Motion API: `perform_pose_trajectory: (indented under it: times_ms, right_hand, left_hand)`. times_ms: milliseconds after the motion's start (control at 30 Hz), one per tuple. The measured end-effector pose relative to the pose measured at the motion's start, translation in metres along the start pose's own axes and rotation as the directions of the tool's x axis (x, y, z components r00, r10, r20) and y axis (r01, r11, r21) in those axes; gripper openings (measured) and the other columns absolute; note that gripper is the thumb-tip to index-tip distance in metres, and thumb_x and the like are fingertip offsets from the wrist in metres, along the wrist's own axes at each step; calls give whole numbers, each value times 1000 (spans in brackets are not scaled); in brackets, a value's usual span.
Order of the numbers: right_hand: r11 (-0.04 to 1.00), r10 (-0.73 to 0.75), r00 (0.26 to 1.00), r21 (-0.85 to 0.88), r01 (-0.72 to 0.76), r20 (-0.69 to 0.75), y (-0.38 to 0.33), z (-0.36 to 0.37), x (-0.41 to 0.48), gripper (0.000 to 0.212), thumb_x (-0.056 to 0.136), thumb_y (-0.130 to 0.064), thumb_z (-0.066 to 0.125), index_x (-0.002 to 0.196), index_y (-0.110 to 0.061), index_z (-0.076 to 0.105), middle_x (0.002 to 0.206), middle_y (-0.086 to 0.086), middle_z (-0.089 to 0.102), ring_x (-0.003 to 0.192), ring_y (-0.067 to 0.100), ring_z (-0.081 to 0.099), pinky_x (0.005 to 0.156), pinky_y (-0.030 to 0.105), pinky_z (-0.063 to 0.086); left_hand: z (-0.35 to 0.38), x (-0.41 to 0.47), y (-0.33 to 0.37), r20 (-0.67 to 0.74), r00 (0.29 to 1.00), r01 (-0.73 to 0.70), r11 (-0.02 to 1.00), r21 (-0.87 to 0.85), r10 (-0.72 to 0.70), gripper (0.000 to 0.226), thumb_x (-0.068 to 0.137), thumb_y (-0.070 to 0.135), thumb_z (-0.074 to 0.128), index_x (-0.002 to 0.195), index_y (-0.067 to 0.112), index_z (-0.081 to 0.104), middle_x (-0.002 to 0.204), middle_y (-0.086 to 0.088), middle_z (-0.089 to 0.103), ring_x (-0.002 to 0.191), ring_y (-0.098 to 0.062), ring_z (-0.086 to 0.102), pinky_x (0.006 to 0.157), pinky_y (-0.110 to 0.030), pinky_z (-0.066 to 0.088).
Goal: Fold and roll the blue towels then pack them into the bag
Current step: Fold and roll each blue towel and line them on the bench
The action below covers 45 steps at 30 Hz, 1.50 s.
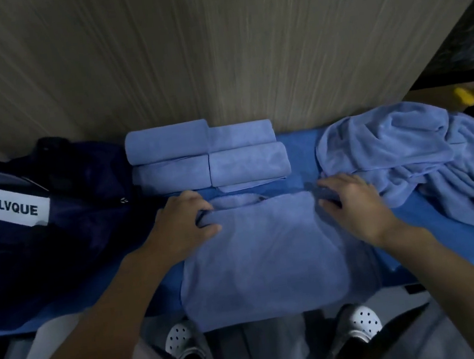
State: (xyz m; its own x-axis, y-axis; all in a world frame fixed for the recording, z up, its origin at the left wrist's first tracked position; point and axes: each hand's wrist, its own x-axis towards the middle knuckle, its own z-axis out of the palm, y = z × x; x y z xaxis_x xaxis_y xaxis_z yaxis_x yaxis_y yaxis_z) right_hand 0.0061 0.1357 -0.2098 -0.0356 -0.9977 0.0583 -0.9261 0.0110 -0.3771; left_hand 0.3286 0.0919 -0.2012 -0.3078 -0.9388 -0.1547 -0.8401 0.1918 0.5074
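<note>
A folded blue towel (265, 253) lies lengthwise on the blue table cover, its near end hanging over the front edge. My left hand (184, 224) grips its far left corner, where the cloth curls over into a first turn. My right hand (352, 204) holds the far right corner, fingers curled onto the edge. Several rolled blue towels (206, 156) lie in two rows behind it against the wall. The dark navy bag (55, 219) with a white LVQUE label sits at the left.
A heap of loose blue towels (412, 157) covers the table's right side. The blue table cover (433, 230) shows between heap and towel. A wood-grain wall (213, 48) rises right behind the table. My white shoes (181, 341) are below the front edge.
</note>
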Motion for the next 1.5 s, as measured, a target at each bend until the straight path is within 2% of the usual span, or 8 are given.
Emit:
perform_pose_trajectory:
  times_ms: [200, 433, 600, 867, 1033, 1167, 1300, 1500]
  right_hand:
    - [1000, 1, 1000, -22, 0, 26, 4, 0, 12, 7, 85, -22, 68, 90, -20, 63, 98, -6, 54, 103, 24, 49, 82, 38, 36]
    - [992, -34, 999, 122, 31, 26, 7, -4, 10, 38, 79, -12, 72, 64, -26, 40, 70, -1, 50, 62, 10, 44, 55, 19, 28]
    - [973, 64, 998, 219, -67, 24, 4, -9, 7, 30, 78, -5, 71, 64, -16, 48, 57, -3, 50, 55, 9, 45, 54, 16, 38]
    - [930, 152, 982, 321, -180, 111, 7, -20, 7, 31, 80, -12, 74, 64, -16, 47, 60, -4, 47, 56, 9, 42, 54, 23, 33]
    - [917, 173, 976, 341, -209, 133, 3, -24, 6, 30, 80, -10, 72, 67, -11, 46, 61, -1, 46, 54, 9, 38, 48, 17, 32]
    - [814, 163, 980, 547, -197, 110, 1, -24, 5, 17, 80, 3, 69, 74, -4, 56, 66, 6, 51, 60, 8, 43, 53, 12, 34]
    - [736, 161, 982, 651, -184, 95, 3, -23, 5, 15, 83, 2, 68, 78, -11, 65, 76, 7, 63, 72, 14, 55, 68, 25, 44]
    - [671, 167, 983, 722, -170, 77, 5, -29, 0, 9, 87, -5, 68, 79, -9, 66, 73, 4, 64, 70, 11, 56, 66, 23, 46]
  left_hand:
    - [0, 7, -1, 4, 1000, -1, 999, 39, 1, 24, 63, 56, 68, 69, 41, 50, 105, 17, 49, 104, -11, 45, 98, -45, 38]
    - [1, 6, 1, -30, 998, -62, 996, -63, 61, 31, 71, 35, 78, 59, 36, 50, 80, 11, 52, 81, -2, 50, 79, -34, 43]
    - [-1, 3, 2, -45, 999, -28, 992, -125, 23, 23, 78, 23, 77, 65, 21, 59, 69, 5, 59, 63, -5, 52, 62, -22, 39]
    - [-8, 0, 8, -146, 987, -92, 977, -192, 64, 25, 79, 18, 78, 64, 19, 58, 66, 7, 55, 65, 0, 52, 61, -10, 40]
    - [-11, -1, 13, -191, 978, -137, 957, -257, 89, 20, 78, 15, 79, 68, 9, 63, 69, 0, 59, 66, -6, 53, 62, -12, 41]
    - [-13, -2, 16, -186, 977, -164, 927, -339, 104, 16, 78, 15, 79, 68, 10, 67, 70, 0, 61, 64, -4, 53, 62, -13, 42]
    - [-13, -3, 15, -198, 975, -169, 905, -391, 96, 13, 79, 15, 79, 70, 14, 71, 70, 4, 63, 65, -2, 54, 63, -13, 43]
    - [-16, -5, 14, -248, 965, -177, 908, -380, 85, 18, 77, 15, 81, 68, 11, 66, 61, 12, 58, 60, 0, 50, 58, -11, 40]
